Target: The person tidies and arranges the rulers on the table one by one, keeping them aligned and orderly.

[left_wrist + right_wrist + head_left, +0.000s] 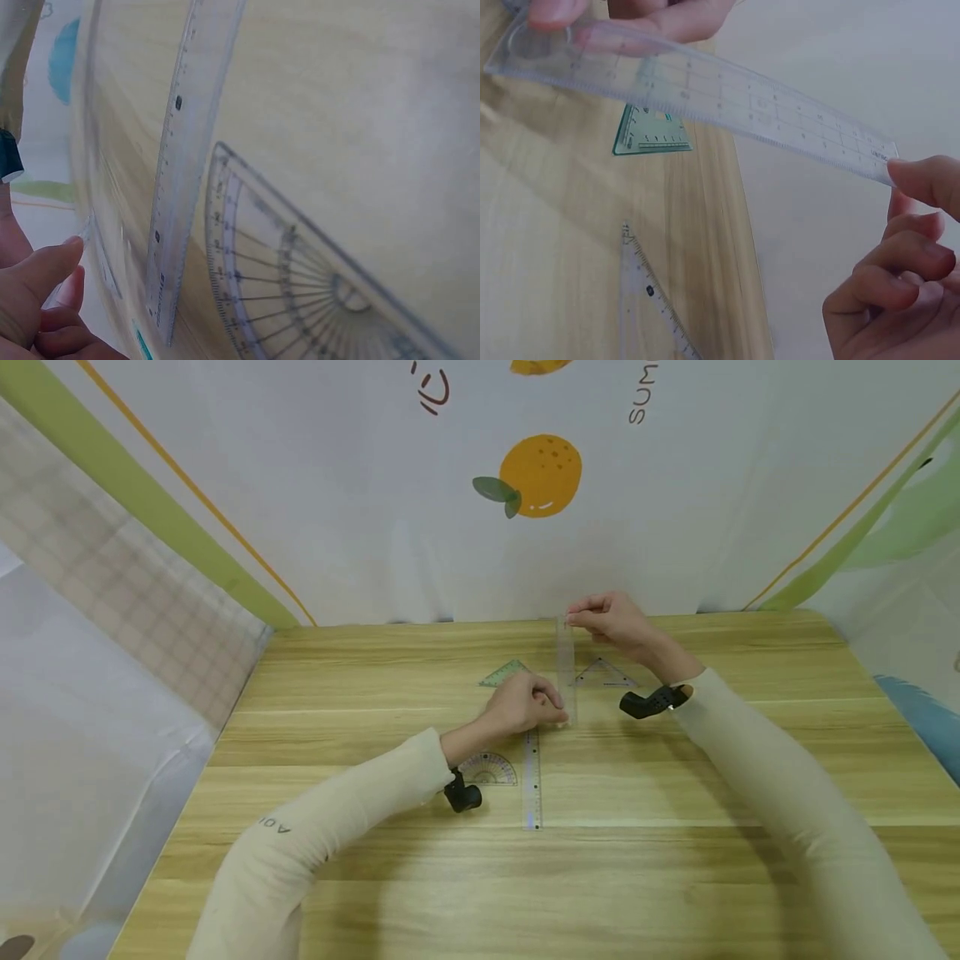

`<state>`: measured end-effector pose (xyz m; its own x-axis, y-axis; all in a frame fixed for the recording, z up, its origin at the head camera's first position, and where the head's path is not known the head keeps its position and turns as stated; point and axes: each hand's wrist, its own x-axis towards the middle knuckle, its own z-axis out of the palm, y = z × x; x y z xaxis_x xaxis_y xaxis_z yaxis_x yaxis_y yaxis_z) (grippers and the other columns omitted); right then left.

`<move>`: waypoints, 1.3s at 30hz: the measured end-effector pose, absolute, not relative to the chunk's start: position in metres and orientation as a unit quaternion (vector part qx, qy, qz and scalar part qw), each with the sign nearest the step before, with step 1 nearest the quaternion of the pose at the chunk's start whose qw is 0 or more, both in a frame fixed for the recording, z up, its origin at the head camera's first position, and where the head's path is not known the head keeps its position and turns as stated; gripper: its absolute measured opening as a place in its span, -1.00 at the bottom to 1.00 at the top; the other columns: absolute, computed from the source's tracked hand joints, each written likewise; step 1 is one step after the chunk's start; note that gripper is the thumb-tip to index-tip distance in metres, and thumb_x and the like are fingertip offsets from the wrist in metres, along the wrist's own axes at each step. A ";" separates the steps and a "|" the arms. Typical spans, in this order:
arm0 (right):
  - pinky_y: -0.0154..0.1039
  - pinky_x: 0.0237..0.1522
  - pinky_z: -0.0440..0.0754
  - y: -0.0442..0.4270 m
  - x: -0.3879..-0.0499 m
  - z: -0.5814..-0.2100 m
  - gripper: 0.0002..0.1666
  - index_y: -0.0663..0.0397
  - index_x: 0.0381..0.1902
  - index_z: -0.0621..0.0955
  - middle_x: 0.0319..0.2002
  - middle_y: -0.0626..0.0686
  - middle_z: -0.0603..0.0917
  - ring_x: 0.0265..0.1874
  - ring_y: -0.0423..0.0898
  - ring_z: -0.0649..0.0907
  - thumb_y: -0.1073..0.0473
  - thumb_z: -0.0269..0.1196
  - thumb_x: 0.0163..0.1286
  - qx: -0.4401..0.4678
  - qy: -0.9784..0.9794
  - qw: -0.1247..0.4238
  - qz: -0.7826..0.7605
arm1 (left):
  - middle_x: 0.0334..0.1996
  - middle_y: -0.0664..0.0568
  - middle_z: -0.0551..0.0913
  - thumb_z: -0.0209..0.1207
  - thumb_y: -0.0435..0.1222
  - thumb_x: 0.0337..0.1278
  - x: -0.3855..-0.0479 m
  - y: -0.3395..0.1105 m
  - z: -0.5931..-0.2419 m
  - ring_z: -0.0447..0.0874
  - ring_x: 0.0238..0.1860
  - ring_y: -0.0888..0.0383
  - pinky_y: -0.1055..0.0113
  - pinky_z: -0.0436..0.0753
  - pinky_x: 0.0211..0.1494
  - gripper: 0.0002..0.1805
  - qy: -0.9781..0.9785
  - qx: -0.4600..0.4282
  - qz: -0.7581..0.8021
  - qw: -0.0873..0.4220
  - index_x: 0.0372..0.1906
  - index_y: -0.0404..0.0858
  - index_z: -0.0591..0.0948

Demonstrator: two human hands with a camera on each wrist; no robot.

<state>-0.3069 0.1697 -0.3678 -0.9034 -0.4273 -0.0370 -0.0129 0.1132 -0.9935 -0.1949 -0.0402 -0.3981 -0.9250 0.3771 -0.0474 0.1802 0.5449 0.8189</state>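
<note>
Protractor (489, 770): on table (675, 877), near-left of held ruler (566, 660). Green set square (502, 674): left of held ruler. Left hand (519, 703): thumb and fingers pinch held ruler's near end. Flat ruler (532, 789): near-left of held ruler. Held ruler: off table, height hard to tell. Clear set square (618, 682): right of held ruler. Right hand (617, 628): fingers curled, pinching far end. Work looks partway: four pieces lie flat, held ruler alone in hands.

Screened-off indoor workspace, wood-grain tabletop (615, 893), fruit-printed white cloth (337, 468) behind
</note>
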 end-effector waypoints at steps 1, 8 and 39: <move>-0.20 -0.55 0.16 0.170 -0.307 -0.368 -0.73 0.44 -0.01 0.62 -0.72 -0.08 0.29 -0.74 -0.19 0.15 0.28 0.26 0.50 -0.151 0.731 0.158 -0.646 | -0.79 0.15 0.26 0.47 -0.30 0.14 -0.194 -0.041 -0.398 0.11 -0.73 0.28 0.43 0.14 -0.63 -0.89 0.867 0.160 0.458 0.112 -0.38 -0.24 0.76; -0.18 -0.53 0.22 0.173 -0.302 -0.366 -0.78 0.34 -0.09 0.67 -0.67 -0.07 0.36 -0.70 -0.16 0.19 0.23 0.29 0.49 -0.180 0.759 0.130 -0.612 | -0.80 0.14 0.24 0.43 -0.31 0.20 -0.185 -0.047 -0.396 0.11 -0.74 0.26 0.42 0.20 -0.61 -0.89 0.851 0.162 0.485 0.122 -0.36 -0.28 0.77; -0.31 -0.58 0.24 0.163 -0.275 -0.357 -0.83 0.33 -0.17 0.70 -0.57 -0.02 0.41 -0.63 -0.19 0.24 0.28 0.35 0.42 -0.181 0.802 0.053 -0.567 | -0.77 0.13 0.27 0.31 -0.33 0.33 -0.155 -0.058 -0.392 0.12 -0.70 0.26 0.40 0.22 -0.52 -0.87 0.823 0.138 0.532 0.145 -0.26 -0.33 0.78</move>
